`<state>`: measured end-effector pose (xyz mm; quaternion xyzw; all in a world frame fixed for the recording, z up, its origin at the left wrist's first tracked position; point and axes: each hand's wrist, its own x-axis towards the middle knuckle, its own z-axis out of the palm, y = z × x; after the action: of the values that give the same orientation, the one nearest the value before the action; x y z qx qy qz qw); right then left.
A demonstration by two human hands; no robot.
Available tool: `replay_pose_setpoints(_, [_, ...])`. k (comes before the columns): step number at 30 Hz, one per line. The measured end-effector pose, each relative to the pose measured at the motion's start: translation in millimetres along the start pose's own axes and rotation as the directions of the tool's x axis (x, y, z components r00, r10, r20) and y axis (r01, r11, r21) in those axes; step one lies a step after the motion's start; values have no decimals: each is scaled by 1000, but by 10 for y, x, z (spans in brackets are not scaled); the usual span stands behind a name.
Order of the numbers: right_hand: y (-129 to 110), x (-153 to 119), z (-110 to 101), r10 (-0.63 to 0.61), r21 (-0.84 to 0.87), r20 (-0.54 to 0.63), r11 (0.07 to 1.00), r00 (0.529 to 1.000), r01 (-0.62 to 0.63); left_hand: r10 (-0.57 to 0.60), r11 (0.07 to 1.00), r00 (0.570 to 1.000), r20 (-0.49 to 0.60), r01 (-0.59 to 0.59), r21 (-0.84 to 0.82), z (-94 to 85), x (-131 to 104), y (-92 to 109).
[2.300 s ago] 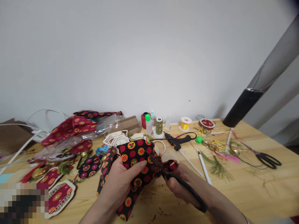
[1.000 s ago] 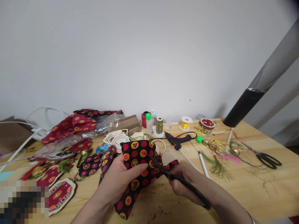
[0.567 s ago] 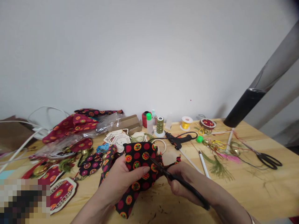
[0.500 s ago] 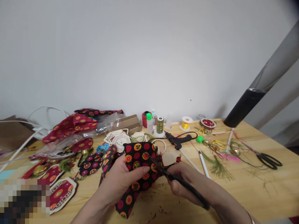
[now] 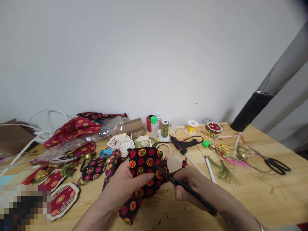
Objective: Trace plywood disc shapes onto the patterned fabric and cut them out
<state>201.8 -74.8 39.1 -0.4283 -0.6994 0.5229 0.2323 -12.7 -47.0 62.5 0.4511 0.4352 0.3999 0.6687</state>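
Observation:
A black cloth with red and orange flower dots (image 5: 144, 160) is pinched in my left hand (image 5: 127, 181), its thumb lying on top. My right hand (image 5: 192, 186) is closed round the handles of black scissors (image 5: 190, 192). The blades point left and lie over the right part of the cloth. A thin strip of the same cloth sticks out behind my right hand. Small dark scraps lie on the wooden table (image 5: 173, 211) below the cloth.
Behind the cloth are a black glue gun (image 5: 184, 145), an olive thread spool (image 5: 165, 130) and a yellow spool (image 5: 192, 127). A white pen (image 5: 210, 170), a green tassel (image 5: 225, 171) and second scissors (image 5: 278, 166) lie right. Patterned ornaments (image 5: 64, 199) and red cloth (image 5: 74, 128) are left.
The scissors in my right hand have shifted very slightly, with the blades a little lower over the cloth. My left hand and the cloth look nearly unmoved.

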Motion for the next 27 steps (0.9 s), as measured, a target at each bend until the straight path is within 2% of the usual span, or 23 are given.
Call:
replay_pose_setpoints(9, [74, 21, 9, 53, 149, 2, 987, 999, -52, -9, 999, 1000, 5, 9, 32, -28, -7, 12])
replay_pose_setpoints(20, [101, 34, -6, 96, 134, -14, 987, 995, -93, -33, 996, 999, 35, 31, 79, -85, -5, 31])
replay_pose_setpoints(23, [92, 46, 9, 61, 150, -49, 987, 997, -53, -47, 999, 995, 86, 49, -18, -111, 23, 12])
replay_pose_setpoints(27, [28, 78, 27, 21, 172, -113, 985, 993, -1, 27, 950, 989, 143, 19, -311, -166, 44, -94])
